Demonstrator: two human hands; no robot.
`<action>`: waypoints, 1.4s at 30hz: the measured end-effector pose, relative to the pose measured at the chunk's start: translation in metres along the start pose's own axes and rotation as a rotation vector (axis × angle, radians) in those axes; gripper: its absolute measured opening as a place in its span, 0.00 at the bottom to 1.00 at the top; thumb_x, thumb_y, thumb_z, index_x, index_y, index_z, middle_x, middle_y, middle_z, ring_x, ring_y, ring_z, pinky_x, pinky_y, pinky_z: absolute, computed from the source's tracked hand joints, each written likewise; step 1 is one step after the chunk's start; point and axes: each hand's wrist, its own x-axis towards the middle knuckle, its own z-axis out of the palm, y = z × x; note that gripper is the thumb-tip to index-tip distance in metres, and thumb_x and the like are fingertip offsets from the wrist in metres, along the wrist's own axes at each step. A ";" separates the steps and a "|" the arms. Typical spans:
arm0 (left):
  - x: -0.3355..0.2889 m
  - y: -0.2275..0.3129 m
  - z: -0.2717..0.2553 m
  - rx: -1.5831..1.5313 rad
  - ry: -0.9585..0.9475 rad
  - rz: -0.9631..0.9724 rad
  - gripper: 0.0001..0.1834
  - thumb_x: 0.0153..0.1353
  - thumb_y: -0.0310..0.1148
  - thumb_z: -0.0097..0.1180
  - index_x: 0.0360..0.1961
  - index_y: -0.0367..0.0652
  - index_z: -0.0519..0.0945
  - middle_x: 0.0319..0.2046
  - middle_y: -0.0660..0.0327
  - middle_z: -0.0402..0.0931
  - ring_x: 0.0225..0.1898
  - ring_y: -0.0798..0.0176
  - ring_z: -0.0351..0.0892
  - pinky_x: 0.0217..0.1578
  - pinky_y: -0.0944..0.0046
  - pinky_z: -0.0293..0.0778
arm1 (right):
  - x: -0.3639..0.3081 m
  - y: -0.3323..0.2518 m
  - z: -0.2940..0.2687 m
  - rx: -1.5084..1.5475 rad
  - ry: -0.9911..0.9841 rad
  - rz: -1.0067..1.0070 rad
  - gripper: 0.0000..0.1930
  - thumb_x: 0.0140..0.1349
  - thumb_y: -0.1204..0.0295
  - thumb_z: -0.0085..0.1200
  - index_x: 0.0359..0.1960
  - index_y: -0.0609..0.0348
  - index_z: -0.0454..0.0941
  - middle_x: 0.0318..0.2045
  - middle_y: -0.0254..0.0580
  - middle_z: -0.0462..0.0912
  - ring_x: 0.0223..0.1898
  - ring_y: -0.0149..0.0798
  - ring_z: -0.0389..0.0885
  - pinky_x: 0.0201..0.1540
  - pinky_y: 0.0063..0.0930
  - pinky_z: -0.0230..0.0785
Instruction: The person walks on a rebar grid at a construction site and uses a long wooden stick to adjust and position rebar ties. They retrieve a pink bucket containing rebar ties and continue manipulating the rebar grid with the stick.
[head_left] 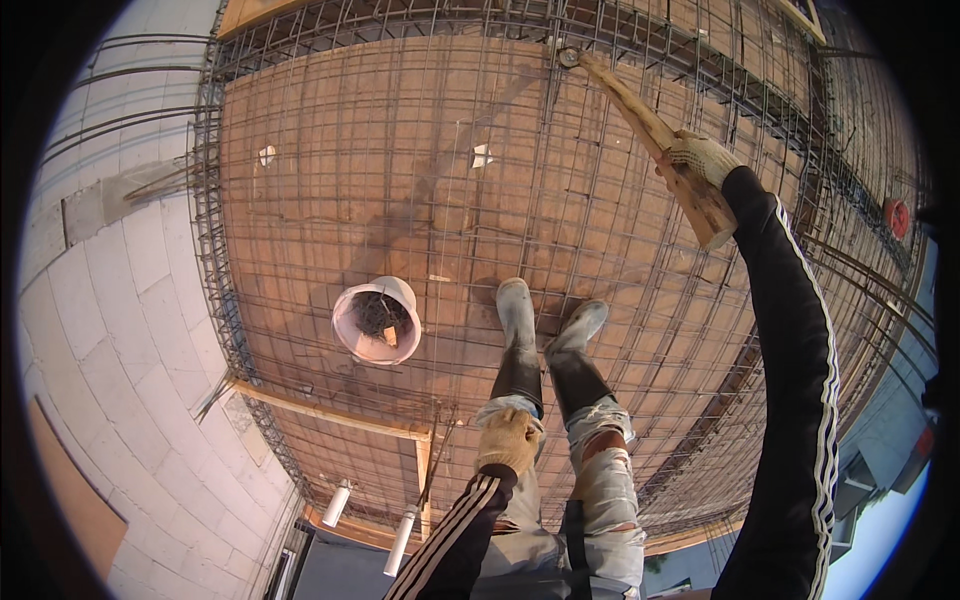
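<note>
My right hand (703, 160), in a pale knitted work glove, is wrapped round a long wooden stick (640, 118) at the upper right. The stick is thick at its near end and narrows toward a small round metal piece (569, 58) at its far tip. That tip is at the far band of steel rebar (690, 50); whether it touches cannot be told. Gloved too, my left hand (509, 440) is closed in front of my left knee, and whatever it may hold is hidden. A pale bucket (345, 325) of dark wire pieces stands left of my boots.
I stand in grey rubber boots (515, 305) on a rebar grid over brown formwork panels (330, 220). A pale block wall (120, 290) runs along the left. Wooden boards (330, 412) and two white cylinders (400, 540) are at the lower left. Rebar ends jut out at both sides.
</note>
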 end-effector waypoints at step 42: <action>0.001 0.007 0.000 0.036 0.026 -0.010 0.17 0.58 0.38 0.63 0.46 0.42 0.81 0.50 0.49 0.81 0.54 0.42 0.79 0.58 0.46 0.73 | -0.017 -0.004 -0.025 -0.100 0.092 -0.041 0.31 0.59 0.53 0.66 0.60 0.58 0.75 0.43 0.44 0.83 0.40 0.36 0.81 0.45 0.34 0.74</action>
